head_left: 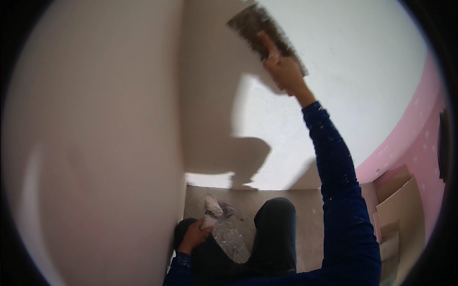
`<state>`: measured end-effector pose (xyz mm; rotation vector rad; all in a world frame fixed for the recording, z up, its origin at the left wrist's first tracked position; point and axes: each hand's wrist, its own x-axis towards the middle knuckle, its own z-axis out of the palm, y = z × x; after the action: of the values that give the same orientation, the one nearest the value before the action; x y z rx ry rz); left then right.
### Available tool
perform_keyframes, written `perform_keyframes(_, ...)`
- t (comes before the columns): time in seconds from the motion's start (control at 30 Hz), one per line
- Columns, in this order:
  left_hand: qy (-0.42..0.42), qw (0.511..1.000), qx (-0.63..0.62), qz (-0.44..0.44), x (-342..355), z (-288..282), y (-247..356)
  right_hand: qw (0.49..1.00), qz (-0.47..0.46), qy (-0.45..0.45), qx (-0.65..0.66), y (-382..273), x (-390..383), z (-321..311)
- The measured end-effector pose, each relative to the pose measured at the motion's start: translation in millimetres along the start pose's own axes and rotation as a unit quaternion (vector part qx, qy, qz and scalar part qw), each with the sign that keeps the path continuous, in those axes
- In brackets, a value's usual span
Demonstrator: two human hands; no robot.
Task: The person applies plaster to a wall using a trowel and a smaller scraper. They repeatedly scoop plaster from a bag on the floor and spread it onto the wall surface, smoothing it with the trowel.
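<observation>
Dark grey, blotchy metal makes up the one trowel (260, 23) I can see, a flat rectangular blade, tilted, its back mottled with dried smears. It is raised high against the white wall (372, 71), though I cannot tell whether it touches. The right hand (286, 74) is closed on it, one finger laid out along the blade's back, the handle hidden by the hand. Low down near the left knee, the left hand (194, 236) is clamped on one pale, plaster-smeared object (213, 206), too blurred to identify. Two blue sleeves (341, 162), the right one flecked with white, lead back from the hands, and two dark trouser legs (276, 224) show beneath. One greyish wall (95, 143) rises close on the left. Off right, at least two tan boards (405, 214) lean near one pink, white-spotted surface (424, 128), above the grey-brown floor (310, 214).
</observation>
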<state>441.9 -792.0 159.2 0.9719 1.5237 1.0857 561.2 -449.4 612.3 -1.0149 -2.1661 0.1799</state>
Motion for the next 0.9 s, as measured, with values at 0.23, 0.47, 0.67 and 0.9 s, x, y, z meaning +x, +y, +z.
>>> perform_keyframes(0.23,0.022,0.997,0.06,0.048,11,-2,-2,0.971,0.032,0.079,0.222,49,-13,-67)
perform_keyframes(0.47,0.005,0.998,0.022,0.051,20,-2,-22,0.899,0.09,0.016,0.428,38,-86,80)
perform_keyframes(0.67,0.018,0.997,0.048,0.051,23,-2,-21,0.84,0.123,-0.014,0.529,-49,-85,207)
perform_keyframes(0.9,-0.006,0.998,0.056,0.007,18,-2,-12,0.811,0.08,-0.028,0.578,-93,-58,236)
